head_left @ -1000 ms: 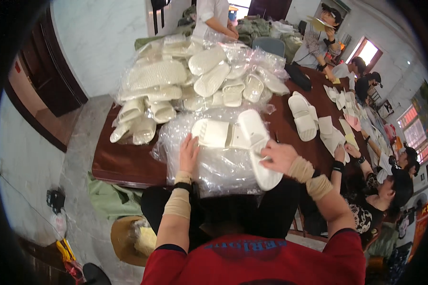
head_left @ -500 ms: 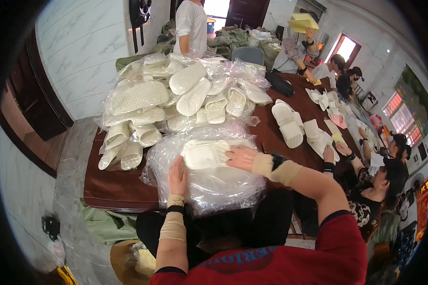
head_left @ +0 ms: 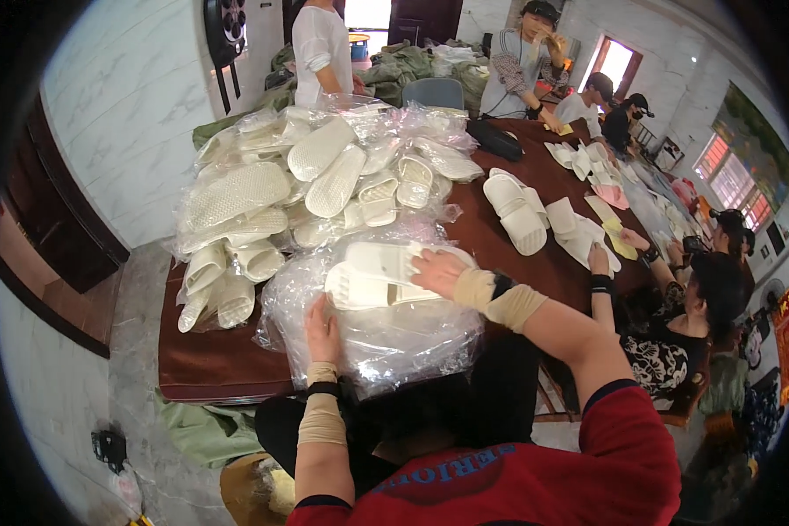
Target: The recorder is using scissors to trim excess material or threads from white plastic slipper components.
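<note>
Two white slide slippers (head_left: 357, 287) lie overlapping on a thick stack of clear plastic bags (head_left: 403, 342) at the table's near edge. My right hand (head_left: 440, 270) reaches in from the right, its fingers curled onto the far slipper near the strap; the fingertips are partly hidden. At the slippers' left end, my left hand (head_left: 322, 331) stands with fingers stretched upward, beside the nearer slipper's edge and against the bags. Both wrists are wrapped in beige bandage with a black band.
Beyond the stack rises a heap of bagged white slippers (head_left: 329, 180). More loose slippers (head_left: 515, 210) lie to the right on the brown table (head_left: 228, 355), with a black pouch (head_left: 495, 140) further back. Co-workers sit along the right side; two people stand at the far side.
The slippers have come apart, so two now show, one lying nearer me than the other. My right hand still touches them. The view has shifted slightly; the standing co-worker has lowered a yellow sheet.
</note>
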Action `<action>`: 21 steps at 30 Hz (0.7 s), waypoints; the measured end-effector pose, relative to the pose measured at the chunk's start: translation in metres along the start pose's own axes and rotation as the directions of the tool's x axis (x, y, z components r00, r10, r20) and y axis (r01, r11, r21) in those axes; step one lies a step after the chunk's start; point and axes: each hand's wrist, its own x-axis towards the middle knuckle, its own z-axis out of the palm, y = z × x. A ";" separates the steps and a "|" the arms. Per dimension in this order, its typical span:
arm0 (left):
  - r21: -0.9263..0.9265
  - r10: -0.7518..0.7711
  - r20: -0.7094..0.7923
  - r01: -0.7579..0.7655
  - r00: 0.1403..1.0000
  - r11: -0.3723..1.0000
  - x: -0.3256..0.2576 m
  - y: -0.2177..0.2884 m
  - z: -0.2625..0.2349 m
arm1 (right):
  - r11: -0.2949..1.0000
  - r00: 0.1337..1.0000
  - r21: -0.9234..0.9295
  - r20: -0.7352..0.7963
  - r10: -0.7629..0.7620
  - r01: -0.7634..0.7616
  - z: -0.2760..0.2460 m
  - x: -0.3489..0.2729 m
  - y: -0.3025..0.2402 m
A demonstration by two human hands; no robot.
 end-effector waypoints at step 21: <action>-0.040 0.014 -0.018 -0.014 1.000 0.999 -0.002 -0.007 0.000 | 0.992 0.995 0.101 -0.074 -0.074 0.081 0.037 0.012 -0.041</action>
